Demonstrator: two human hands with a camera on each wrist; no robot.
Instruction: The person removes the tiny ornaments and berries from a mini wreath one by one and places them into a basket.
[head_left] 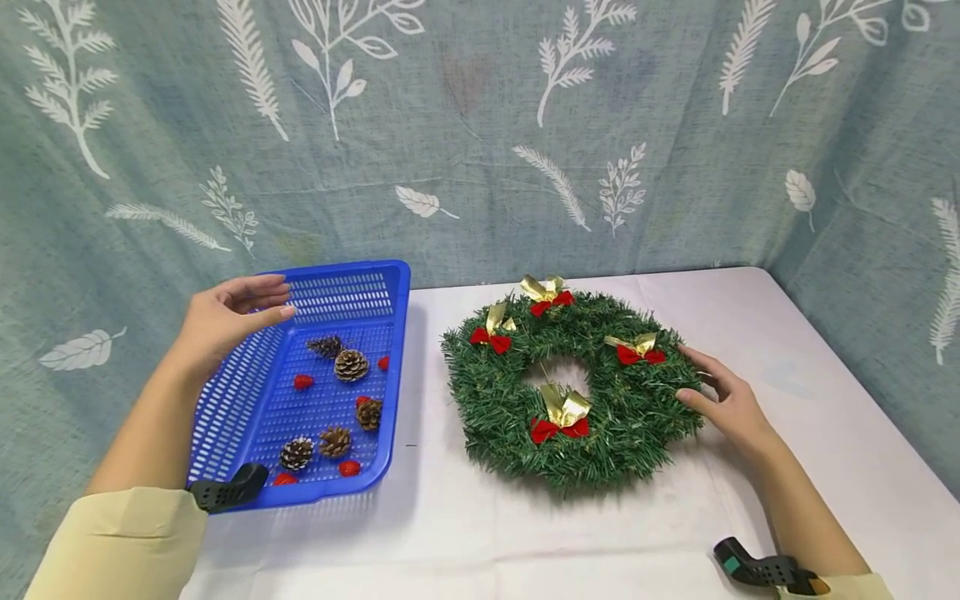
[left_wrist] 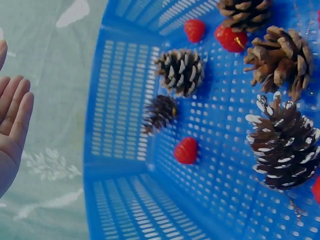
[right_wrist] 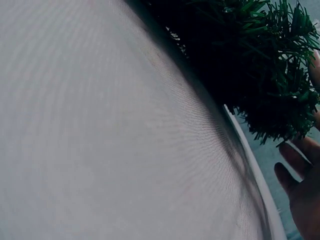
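Left hand: the left hand point(head_left: 225, 321) hovers over the far left corner of the blue basket point(head_left: 247, 400), fingers straight and loosely together, holding nothing; in the left wrist view the fingers point(left_wrist: 15, 112) show flat and apart from the basket wall.
Right hand: the right hand point(head_left: 723, 400) rests at the right edge of the wreath point(head_left: 573, 387), fingers relaxed and slightly spread, fingertips touching the green needles; no pinch or grip shows.
Wreath: lies flat on the white tablecloth point(head_left: 525, 533), just right of the basket and apart from it.
Bows: four red and gold bows sit on the wreath, one at the top point(head_left: 547, 294), one at upper left point(head_left: 492, 329), one at right point(head_left: 636, 348), one at the front by the inner hole point(head_left: 561, 415).
Basket: stands at the left end of the table, its left part past the table edge.
Basket contents: several pine cones, among them a pale-tipped one point(head_left: 351, 364) and a darker one point(head_left: 326, 345) towards the back, and small red berries point(head_left: 303, 382) scattered on the floor.
Backdrop: a grey-green curtain point(head_left: 480, 125) printed with white leaf sprigs.
Writing: no brand, label or lettering can be read on anything in view.
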